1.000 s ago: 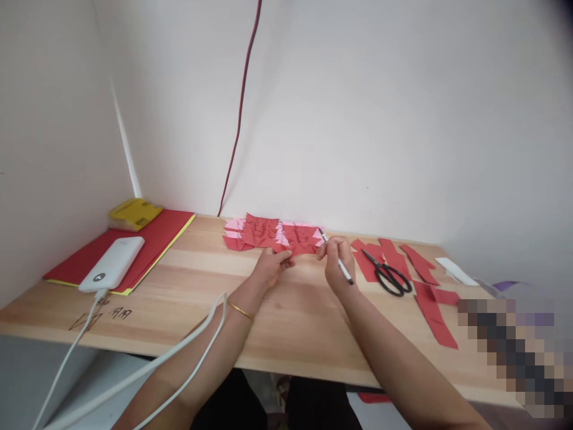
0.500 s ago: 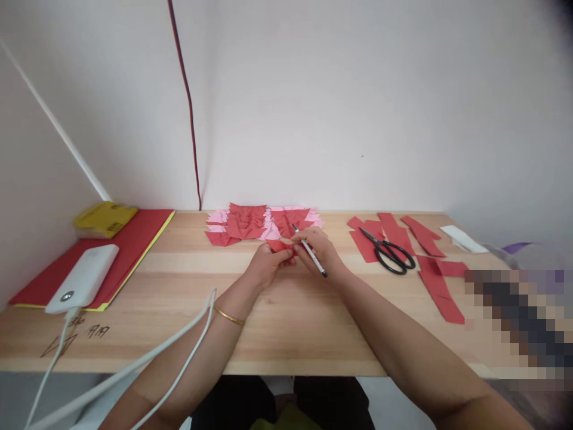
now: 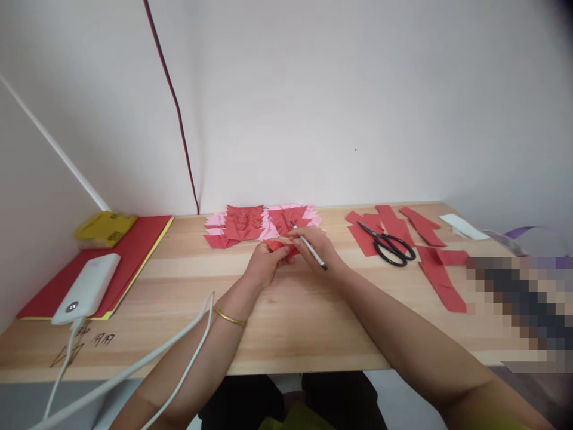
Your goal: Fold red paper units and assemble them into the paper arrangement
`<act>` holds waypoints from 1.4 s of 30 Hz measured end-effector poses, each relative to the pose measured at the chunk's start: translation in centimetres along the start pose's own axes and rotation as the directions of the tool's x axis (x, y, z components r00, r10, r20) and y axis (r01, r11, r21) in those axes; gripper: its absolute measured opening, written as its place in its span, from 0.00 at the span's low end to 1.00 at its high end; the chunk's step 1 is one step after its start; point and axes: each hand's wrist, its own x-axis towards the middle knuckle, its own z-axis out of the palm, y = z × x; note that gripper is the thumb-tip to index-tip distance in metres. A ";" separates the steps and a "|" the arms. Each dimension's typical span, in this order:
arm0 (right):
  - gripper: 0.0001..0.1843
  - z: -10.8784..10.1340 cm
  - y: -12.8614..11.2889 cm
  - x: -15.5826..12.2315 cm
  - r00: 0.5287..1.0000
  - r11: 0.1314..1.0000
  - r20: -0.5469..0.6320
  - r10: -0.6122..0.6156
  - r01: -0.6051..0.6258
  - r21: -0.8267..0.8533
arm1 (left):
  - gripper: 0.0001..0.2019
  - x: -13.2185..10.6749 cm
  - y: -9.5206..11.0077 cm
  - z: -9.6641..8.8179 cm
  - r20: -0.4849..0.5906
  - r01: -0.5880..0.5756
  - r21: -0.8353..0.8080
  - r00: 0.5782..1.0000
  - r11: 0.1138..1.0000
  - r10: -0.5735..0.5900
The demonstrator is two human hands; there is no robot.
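A small piece of red paper [image 3: 276, 245] is pinched in my left hand [image 3: 263, 264], thumb on top, above the middle of the table. My right hand [image 3: 323, 242] is closed around a slim white pen with a black end [image 3: 314, 253], which slants across the back of the fingers. Its fingertips meet the red paper beside my left thumb; the exact contact is partly hidden. Just behind both hands lie rows of folded red paper pieces [image 3: 244, 222], with pink folded pieces [image 3: 215, 221] among them, all pointed at the ends.
Black-handled scissors [image 3: 388, 243] rest on cut red paper strips [image 3: 441, 286] to the right, near a white strip [image 3: 464, 227]. On the left, a white power bank [image 3: 87, 288] with a cable and a yellow packet [image 3: 105, 229] lie on red sheets [image 3: 141, 239]. A wall stands behind the table.
The camera view has tilted slightly, shifting the table in the frame. Both hands keep nearly the same hold on the red paper and pen, with only slight finger movement.
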 end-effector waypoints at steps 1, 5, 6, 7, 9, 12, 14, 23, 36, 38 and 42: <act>0.14 -0.1 -0.2 -0.1 0.999 1.000 -0.050 -0.007 0.006 -0.020 | 0.11 0.0 0.1 0.1 -0.021 0.005 -0.007 1.000 1.000 -0.005; 0.17 -0.7 -1.3 -0.6 0.982 0.999 -0.186 -0.022 0.026 0.020 | 0.12 -0.1 0.4 0.2 -0.060 0.022 -0.049 0.998 0.999 -0.025; 0.16 -0.8 -1.5 -0.8 0.982 0.999 -0.188 -0.006 0.015 0.047 | 0.13 -0.1 0.5 0.2 -0.057 0.027 -0.058 0.998 0.998 -0.030; 0.15 -0.8 -1.7 -0.9 0.982 0.997 -0.187 0.025 -0.011 0.074 | 0.13 -0.1 0.5 0.1 -0.054 0.029 -0.064 0.998 0.998 -0.032; 0.12 -0.6 -2.0 -1.1 0.977 0.988 -0.181 0.116 -0.095 0.121 | 0.13 -0.1 0.5 0.1 -0.052 0.024 -0.069 0.998 0.997 -0.028; 0.10 -0.2 -2.3 -1.3 0.967 0.973 -0.160 0.200 -0.176 0.150 | 0.12 -0.2 0.5 0.1 -0.064 0.012 -0.069 0.998 0.998 -0.017; 0.10 0.0 -2.5 -1.3 0.974 0.980 -0.145 0.176 -0.159 0.123 | 0.11 -0.2 0.5 0.1 -0.073 0.006 -0.065 0.997 0.998 -0.011; 0.06 0.8 -2.0 -1.4 0.970 0.977 -0.124 0.211 -0.206 0.053 | 0.10 0.1 -0.1 -0.1 -0.081 -0.012 -0.058 0.997 0.998 0.007; 0.08 1.0 -1.9 -1.5 0.976 0.977 -0.060 0.211 -0.209 0.038 | 0.08 0.0 -0.1 -0.1 -0.061 -0.033 -0.057 0.998 0.998 0.029; 0.08 1.1 -1.8 -1.5 0.977 0.978 -0.058 0.206 -0.204 0.042 | 0.08 0.0 -0.2 -0.1 -0.069 -0.035 -0.058 0.997 0.998 0.031; 0.08 1.1 -1.8 -1.5 0.976 0.977 -0.053 0.212 -0.210 0.046 | 0.06 0.0 -0.2 -0.1 -0.085 -0.038 -0.043 0.996 0.998 0.034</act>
